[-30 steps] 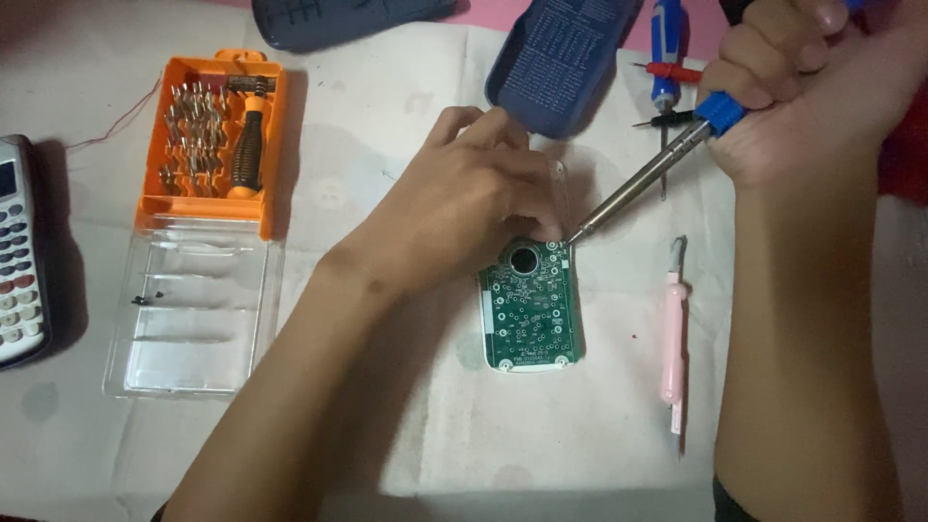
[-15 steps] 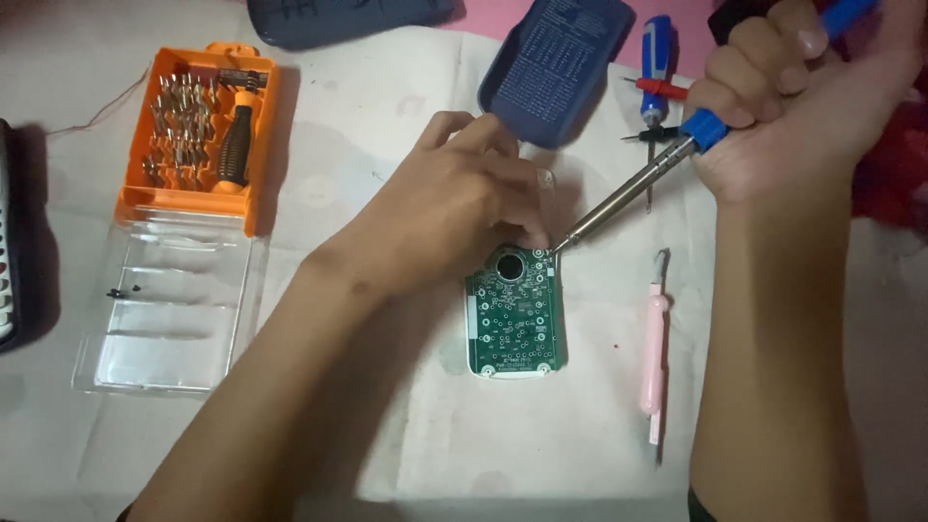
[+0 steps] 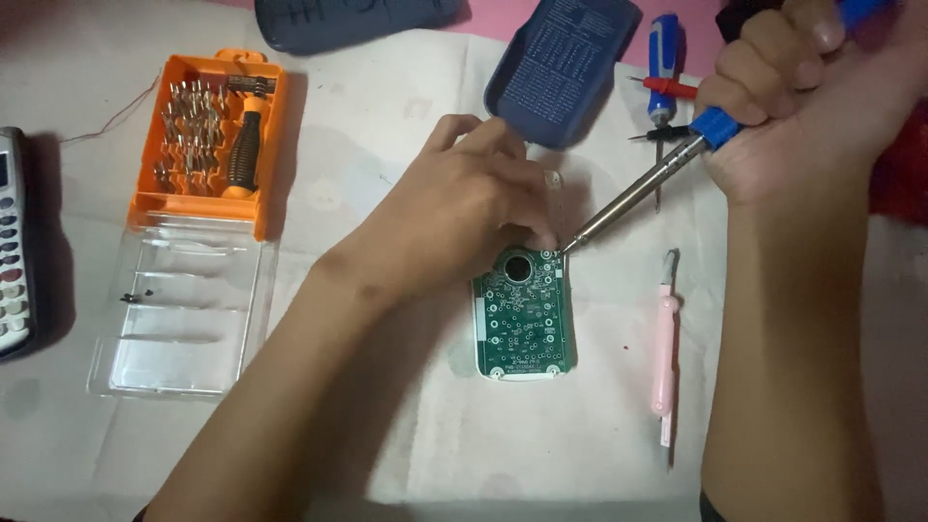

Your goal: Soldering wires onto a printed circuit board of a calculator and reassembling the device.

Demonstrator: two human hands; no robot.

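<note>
A green circuit board [image 3: 522,324] lies flat on a white cloth [image 3: 387,145], its upper end covered by my left hand [image 3: 464,208], which presses down on it with curled fingers. My right hand [image 3: 797,92] is fisted around the blue handle of a soldering iron [image 3: 638,193]. The iron's metal shaft slants down to the left, and its tip touches the board's upper right corner, just beside my left fingertips.
An orange screwdriver bit case [image 3: 213,135] with its clear lid [image 3: 184,309] open lies at the left. A calculator [image 3: 12,242] sits at the left edge. A dark blue back cover [image 3: 561,68], small screwdrivers [image 3: 665,68] and a pink tool [image 3: 664,348] lie around the board.
The view has shifted slightly, so everything sits a little further left and lower. The iron's tip has stayed at the board's upper right corner and both hands keep their hold.
</note>
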